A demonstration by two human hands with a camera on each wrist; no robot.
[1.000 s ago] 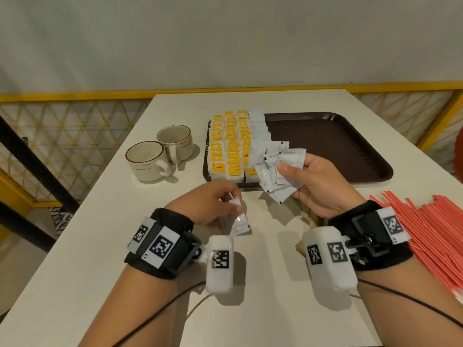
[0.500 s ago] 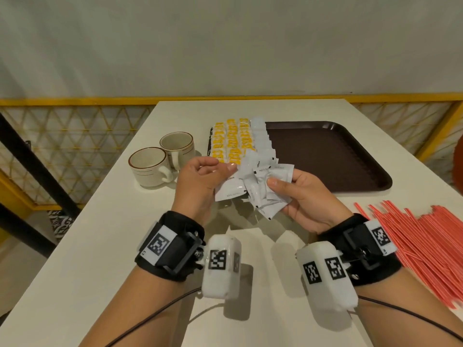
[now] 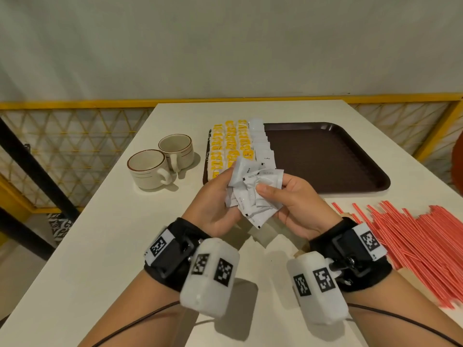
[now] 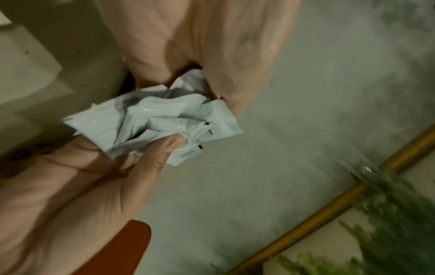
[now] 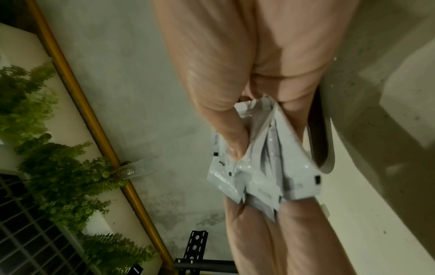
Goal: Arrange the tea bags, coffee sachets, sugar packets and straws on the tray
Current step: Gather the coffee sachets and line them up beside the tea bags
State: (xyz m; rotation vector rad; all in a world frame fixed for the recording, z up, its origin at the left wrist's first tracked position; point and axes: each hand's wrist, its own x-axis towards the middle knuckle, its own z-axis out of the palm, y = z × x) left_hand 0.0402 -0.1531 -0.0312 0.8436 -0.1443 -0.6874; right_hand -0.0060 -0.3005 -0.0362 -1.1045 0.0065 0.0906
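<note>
We hold a loose, crumpled bunch of white sachets [image 3: 253, 191] between both hands above the pale worktop [image 3: 100, 246], just in front of the near edge of the brown tray [image 3: 325, 156]. Our left hand [image 3: 213, 204] curls round the bunch from its left side, and our right hand [image 3: 298, 204] clasps it from the right with the thumb laid across the top packets; the wrist views show the same thing, fingers of each hand closed on the glossy packets [image 4: 164, 119] and [image 5: 259, 171]. What matters for the coming move, as we judge it, is direction: the place for these lies straight ahead and slightly up the worktop, where a column of white sachets [image 3: 260, 144] already runs along the tray from far to near beside the yellow tea bags [image 3: 230, 144]. That column's long axis points away from us, and its near end sits just beyond our fingertips, partly hidden by the bunch. Our left hand looks the nearer to it, though both are close. The wide bare part of the tray lies ahead of our right hand. The red straws [image 3: 413, 241] lie on the worktop to our right, off the tray, and two cups [image 3: 160, 164] stand to the left of it.
</note>
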